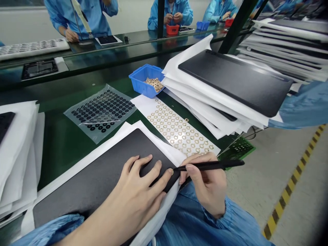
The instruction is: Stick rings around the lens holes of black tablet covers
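A dark flat panel, like a tablet back cover, lies on white sheets in front of me. My left hand rests on it with the fingers spread, one fingertip pressing near the panel's right corner. My right hand grips black tweezers; their tip meets the panel beside that fingertip. Whatever small part may lie under the fingertip is mostly hidden. Beyond the panel lies a white sheet with rows of small gold-coloured rings. Left of it is a clear sheet of black round pads.
A blue bin holds loose rings. Stacked panels between white sheets stand right, with another stack at left. A dark frame sits on the far line. Several co-workers in blue work opposite.
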`<action>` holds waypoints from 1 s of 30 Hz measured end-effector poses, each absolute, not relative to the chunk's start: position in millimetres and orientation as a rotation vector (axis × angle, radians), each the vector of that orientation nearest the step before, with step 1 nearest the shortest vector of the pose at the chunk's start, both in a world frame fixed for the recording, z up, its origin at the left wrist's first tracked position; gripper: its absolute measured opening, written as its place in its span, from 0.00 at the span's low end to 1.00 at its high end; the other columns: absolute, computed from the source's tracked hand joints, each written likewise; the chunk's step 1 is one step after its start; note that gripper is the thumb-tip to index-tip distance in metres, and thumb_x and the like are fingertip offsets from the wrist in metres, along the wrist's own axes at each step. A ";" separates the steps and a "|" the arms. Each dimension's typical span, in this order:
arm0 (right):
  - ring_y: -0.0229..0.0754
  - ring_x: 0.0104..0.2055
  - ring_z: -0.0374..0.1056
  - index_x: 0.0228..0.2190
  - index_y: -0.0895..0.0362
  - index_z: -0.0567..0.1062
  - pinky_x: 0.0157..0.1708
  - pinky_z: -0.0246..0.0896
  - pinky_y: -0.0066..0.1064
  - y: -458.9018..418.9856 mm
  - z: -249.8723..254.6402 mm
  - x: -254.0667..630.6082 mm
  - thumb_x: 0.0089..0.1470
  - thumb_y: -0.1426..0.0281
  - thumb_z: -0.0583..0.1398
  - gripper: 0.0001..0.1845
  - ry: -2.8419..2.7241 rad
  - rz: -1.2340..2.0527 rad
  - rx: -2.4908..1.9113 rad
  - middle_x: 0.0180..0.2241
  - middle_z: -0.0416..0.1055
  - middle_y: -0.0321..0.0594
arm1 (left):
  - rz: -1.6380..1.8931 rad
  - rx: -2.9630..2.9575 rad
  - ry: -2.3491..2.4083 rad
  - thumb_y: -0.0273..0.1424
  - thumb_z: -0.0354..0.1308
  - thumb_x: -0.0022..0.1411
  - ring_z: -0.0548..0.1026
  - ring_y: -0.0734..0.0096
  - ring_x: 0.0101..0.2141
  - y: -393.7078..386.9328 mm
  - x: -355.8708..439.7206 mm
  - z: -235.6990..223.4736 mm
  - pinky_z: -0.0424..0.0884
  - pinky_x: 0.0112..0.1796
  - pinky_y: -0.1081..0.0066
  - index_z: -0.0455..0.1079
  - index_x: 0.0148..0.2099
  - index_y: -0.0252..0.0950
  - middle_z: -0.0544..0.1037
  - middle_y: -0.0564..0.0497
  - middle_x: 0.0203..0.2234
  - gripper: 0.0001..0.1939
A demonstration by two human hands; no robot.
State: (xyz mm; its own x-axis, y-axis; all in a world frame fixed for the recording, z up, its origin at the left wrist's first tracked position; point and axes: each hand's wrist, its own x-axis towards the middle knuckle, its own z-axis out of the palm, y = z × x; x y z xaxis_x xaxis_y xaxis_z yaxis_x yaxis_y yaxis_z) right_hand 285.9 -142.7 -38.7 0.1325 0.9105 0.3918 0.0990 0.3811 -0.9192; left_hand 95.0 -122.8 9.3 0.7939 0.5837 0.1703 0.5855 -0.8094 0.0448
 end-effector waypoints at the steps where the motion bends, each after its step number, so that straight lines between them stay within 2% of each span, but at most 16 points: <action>1: 0.35 0.23 0.67 0.35 0.52 0.65 0.20 0.63 0.29 -142.6 -39.4 285.4 0.57 0.80 0.55 0.09 -1.318 0.751 -1.030 0.27 0.66 0.34 | -0.295 -2.964 -0.967 0.31 0.45 0.68 0.63 0.52 0.49 -122.7 95.2 8.1 0.59 0.47 0.51 0.63 0.58 0.40 0.71 0.48 0.49 0.18; 6: 0.39 0.24 0.67 0.35 0.52 0.67 0.25 0.63 0.33 -146.6 -45.2 280.4 0.54 0.82 0.56 0.12 -1.341 0.625 -0.988 0.25 0.68 0.34 | -0.371 -2.979 -0.986 0.32 0.47 0.68 0.63 0.53 0.50 -122.3 95.9 5.7 0.59 0.49 0.52 0.65 0.55 0.34 0.72 0.47 0.50 0.16; 11: 0.39 0.25 0.68 0.36 0.52 0.67 0.25 0.64 0.33 -153.7 -32.2 282.6 0.55 0.79 0.56 0.10 -1.377 0.696 -0.939 0.28 0.69 0.36 | -0.416 -3.001 -0.982 0.32 0.47 0.68 0.63 0.53 0.51 -122.5 92.0 3.8 0.58 0.50 0.53 0.65 0.55 0.33 0.71 0.46 0.51 0.16; 15: 0.41 0.29 0.70 0.32 0.53 0.68 0.29 0.66 0.35 -113.1 11.4 298.5 0.58 0.70 0.58 0.02 -1.610 0.498 -1.014 0.29 0.70 0.39 | -0.411 -3.031 -0.952 0.32 0.47 0.68 0.62 0.51 0.52 -121.6 88.3 0.7 0.59 0.50 0.51 0.64 0.56 0.31 0.70 0.45 0.52 0.17; 17: 0.39 0.26 0.69 0.31 0.56 0.69 0.28 0.66 0.34 -67.4 36.8 302.8 0.59 0.63 0.56 0.09 -1.717 0.406 -1.051 0.27 0.70 0.38 | -0.398 -3.053 -0.959 0.33 0.46 0.68 0.62 0.51 0.53 -122.3 88.1 0.7 0.60 0.51 0.51 0.63 0.57 0.31 0.70 0.44 0.52 0.19; 19: 0.39 0.28 0.71 0.35 0.57 0.68 0.32 0.67 0.34 -10.6 56.9 299.4 0.60 0.60 0.54 0.13 -1.736 0.324 -1.006 0.28 0.71 0.38 | -0.377 -3.081 -0.955 0.33 0.46 0.68 0.62 0.52 0.53 -123.2 88.4 2.9 0.60 0.51 0.51 0.61 0.58 0.32 0.69 0.44 0.53 0.19; 22: 0.41 0.36 0.72 0.41 0.60 0.66 0.39 0.66 0.36 71.7 69.8 282.4 0.62 0.65 0.51 0.12 -1.782 0.172 -1.024 0.33 0.72 0.41 | -0.371 -3.082 -0.976 0.33 0.46 0.67 0.63 0.54 0.52 -119.2 83.5 9.0 0.62 0.50 0.54 0.64 0.55 0.33 0.69 0.44 0.52 0.17; 25: 0.45 0.38 0.71 0.39 0.61 0.66 0.43 0.63 0.40 124.4 66.8 266.4 0.58 0.75 0.54 0.06 -1.938 0.151 -1.223 0.34 0.73 0.46 | -0.470 -2.936 -1.186 0.33 0.47 0.66 0.62 0.55 0.52 -100.8 61.1 14.0 0.62 0.51 0.56 0.69 0.47 0.32 0.69 0.43 0.49 0.14; 30: 0.47 0.34 0.69 0.37 0.59 0.65 0.41 0.62 0.41 143.3 66.9 260.3 0.58 0.76 0.52 0.04 -1.988 0.159 -1.265 0.30 0.73 0.46 | -0.627 -2.394 -1.904 0.36 0.48 0.63 0.66 0.58 0.41 -50.0 -10.0 3.9 0.64 0.47 0.57 0.69 0.38 0.33 0.70 0.44 0.37 0.13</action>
State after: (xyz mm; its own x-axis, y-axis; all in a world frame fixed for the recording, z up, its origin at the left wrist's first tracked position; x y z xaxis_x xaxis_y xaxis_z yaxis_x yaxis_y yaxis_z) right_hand 260.3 143.3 66.9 -0.2200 0.8187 0.5304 0.7243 0.5013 -0.4734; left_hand -10.0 -50.0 3.9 0.1757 0.9311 0.3197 0.9389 -0.2561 0.2298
